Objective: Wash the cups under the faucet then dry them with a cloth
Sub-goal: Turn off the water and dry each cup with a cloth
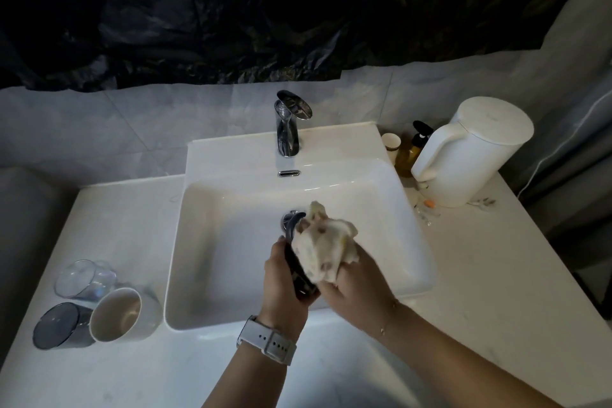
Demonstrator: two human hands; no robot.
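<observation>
Over the white sink [231,318] my left hand [283,278] grips a dark cup [298,270] with a handle, most of it hidden. My right hand [359,281] holds a crumpled cream cloth [323,247] pressed against the cup. The chrome faucet [288,124] stands at the back of the sink; no water is visible. On the counter at the left lie a clear glass [81,278], a dark grey cup [59,325] and a white cup [116,315], all on their sides.
A white kettle [470,152], an amber pump bottle [410,151] and a small paper cup [391,142] stand on the counter right of the sink, with small bits of clutter [430,207] beside them. Black plastic sheeting [265,10] covers the wall above.
</observation>
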